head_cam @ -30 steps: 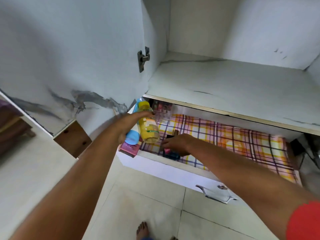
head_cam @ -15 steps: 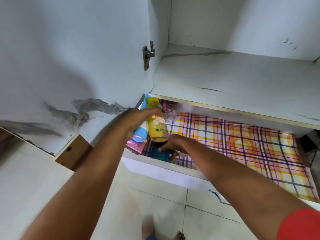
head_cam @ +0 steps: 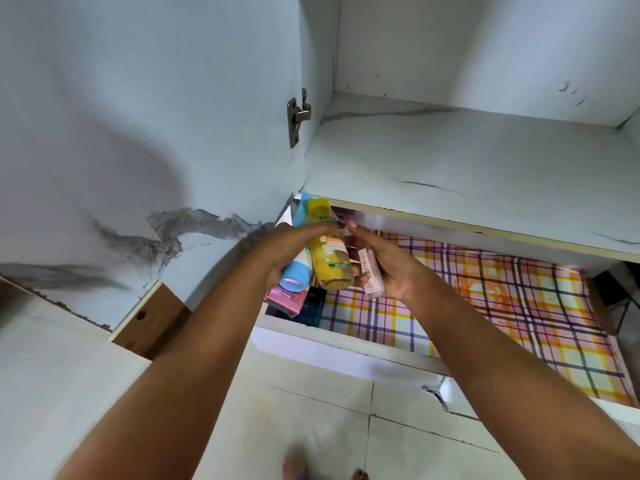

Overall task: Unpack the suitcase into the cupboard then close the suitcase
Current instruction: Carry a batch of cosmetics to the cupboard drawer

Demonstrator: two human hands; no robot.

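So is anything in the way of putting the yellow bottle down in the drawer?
Nothing visible blocks it. The left hand holds the yellow bottle right over the open drawer, whose checked liner lies bare to the right of the boxes.

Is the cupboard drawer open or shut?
Open. The drawer is pulled out below the shelf, its checked liner exposed.

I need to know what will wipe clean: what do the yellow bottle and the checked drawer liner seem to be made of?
Yellow bottle: likely clear plastic, glossy, liquid showing through. Checked drawer liner: seemingly vinyl or coated paper, with a sheen and wrinkles.
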